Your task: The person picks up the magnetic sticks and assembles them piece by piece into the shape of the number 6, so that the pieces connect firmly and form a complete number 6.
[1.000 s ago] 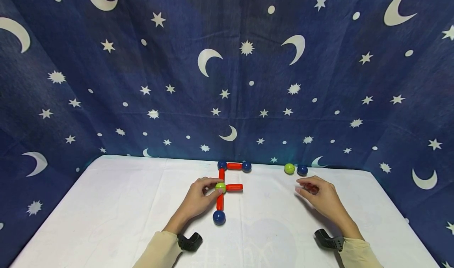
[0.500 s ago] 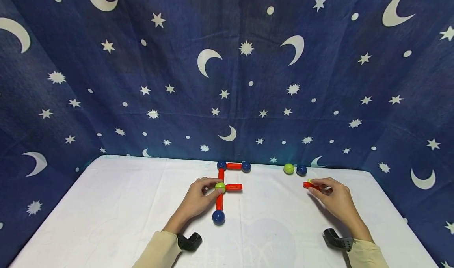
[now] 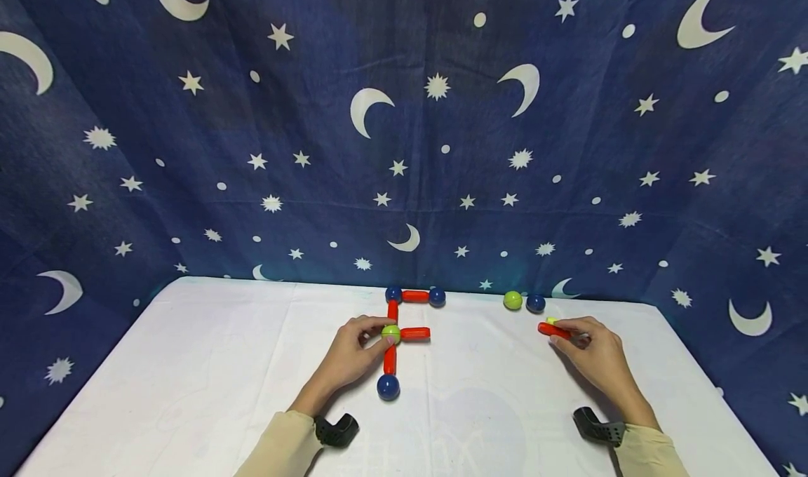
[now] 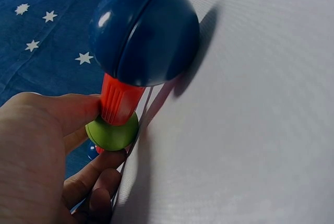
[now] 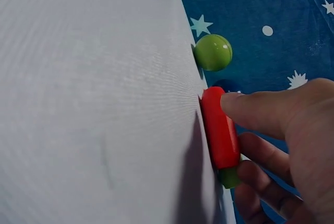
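Observation:
My left hand [image 3: 356, 351] pinches a lime-green ball [image 3: 391, 334] between thumb and fingers. From that ball, red rods [image 3: 415, 334] run toward the back, the front and the right. The front rod ends at a dark blue ball [image 4: 146, 33], large in the left wrist view; the back one meets another blue ball [image 3: 394, 294]. A further red rod links that to a blue ball [image 3: 437, 297] on its right. My right hand [image 3: 596, 351] holds a loose red rod [image 5: 219, 127], thumb on its near side. A green piece [image 5: 229, 177] shows partly hidden behind this rod.
A loose green ball [image 3: 513, 300] and a blue ball [image 3: 535, 304] lie near the back edge, just beyond my right hand. A dark blue cloth with moons and stars [image 3: 404, 147] hangs behind the white-covered table [image 3: 189, 379].
My right hand has shifted right, and the red rod, earlier mostly covered by the hand, now shows at its fingertips. My left hand stays on the green ball.

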